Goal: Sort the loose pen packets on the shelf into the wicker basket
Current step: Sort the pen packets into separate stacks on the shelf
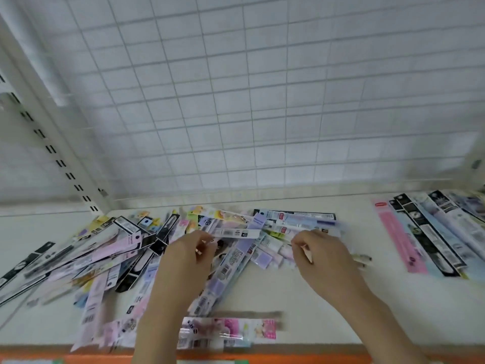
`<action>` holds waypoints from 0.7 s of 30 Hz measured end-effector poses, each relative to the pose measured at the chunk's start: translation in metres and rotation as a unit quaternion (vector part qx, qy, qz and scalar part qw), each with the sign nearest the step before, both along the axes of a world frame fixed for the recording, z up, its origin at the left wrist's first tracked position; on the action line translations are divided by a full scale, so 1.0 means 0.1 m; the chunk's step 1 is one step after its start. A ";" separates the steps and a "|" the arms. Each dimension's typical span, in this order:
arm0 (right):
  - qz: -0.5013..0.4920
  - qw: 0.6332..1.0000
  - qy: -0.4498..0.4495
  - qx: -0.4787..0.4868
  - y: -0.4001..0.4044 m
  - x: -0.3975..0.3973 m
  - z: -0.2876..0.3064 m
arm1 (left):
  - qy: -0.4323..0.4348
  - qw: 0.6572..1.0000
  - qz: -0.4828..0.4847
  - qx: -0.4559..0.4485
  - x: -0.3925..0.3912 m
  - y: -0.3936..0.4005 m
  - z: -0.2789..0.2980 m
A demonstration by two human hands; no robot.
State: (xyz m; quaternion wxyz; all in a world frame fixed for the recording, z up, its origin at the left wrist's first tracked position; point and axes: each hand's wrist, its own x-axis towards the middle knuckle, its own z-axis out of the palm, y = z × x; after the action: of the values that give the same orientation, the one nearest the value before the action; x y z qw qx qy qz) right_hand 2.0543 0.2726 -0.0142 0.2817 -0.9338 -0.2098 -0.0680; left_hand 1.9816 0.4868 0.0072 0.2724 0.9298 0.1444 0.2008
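Dozens of pen packets (147,258) sprawl across the white shelf (328,298); left hand (187,254) and right hand (319,254) dig in, fingers curled among them, grasp unclear through blur.

Single head-worn camera, wide-angle, strong edge distortion. Looks forward and down from close above shelf (328,298). Faces wire grid back panel (249,101) straight ahead; slotted upright (52,151) at left. Orange shelf edge (288,357) along bottom of frame. Motion blur throughout. No second view.
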 end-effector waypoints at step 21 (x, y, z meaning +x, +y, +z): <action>-0.035 0.968 -0.007 -0.250 0.11 0.70 0.01 | 0.061 0.997 -0.006 0.053 0.31 0.25 0.08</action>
State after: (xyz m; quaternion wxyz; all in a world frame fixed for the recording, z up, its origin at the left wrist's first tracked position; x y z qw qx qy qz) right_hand 2.1247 0.2836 -0.0131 0.0355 -0.9809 -0.1892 -0.0295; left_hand 2.0127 0.5115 0.0156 0.2148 0.9543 0.1445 0.1494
